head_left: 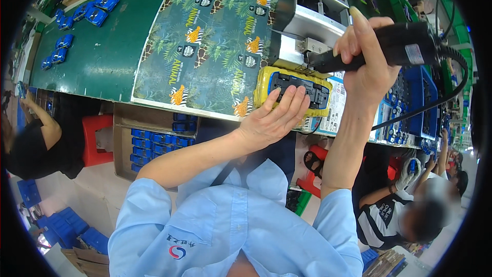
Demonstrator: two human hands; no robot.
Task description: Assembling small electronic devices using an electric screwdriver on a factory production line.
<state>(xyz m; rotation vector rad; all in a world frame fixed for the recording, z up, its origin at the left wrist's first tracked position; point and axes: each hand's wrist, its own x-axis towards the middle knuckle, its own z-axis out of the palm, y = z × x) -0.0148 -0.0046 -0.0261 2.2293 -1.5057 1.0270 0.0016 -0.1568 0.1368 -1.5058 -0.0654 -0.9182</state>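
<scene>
A toy car (303,88) lies upside down, its black and blue underside showing, in a yellow holder (262,83) at the table's near edge. My left hand (274,119) is laid over the car's near side, its fingers pressed together on the underside and holding it in place; the thumb is mostly hidden. In my right hand (373,56) is a black electric screwdriver (405,41), held nearly level with its narrow end toward the left. That end is by a metal device (312,46) just beyond the car. The forefinger stretches up along the tool while the other fingers wrap it.
A printed animal-pattern sheet (205,41) covers the table left of the holder. Blue toy cars (96,11) sit on the green surface (120,36) farther left. The screwdriver's cable (453,95) loops at right. Below the table is a box (123,138) of blue cars; co-workers sit both sides.
</scene>
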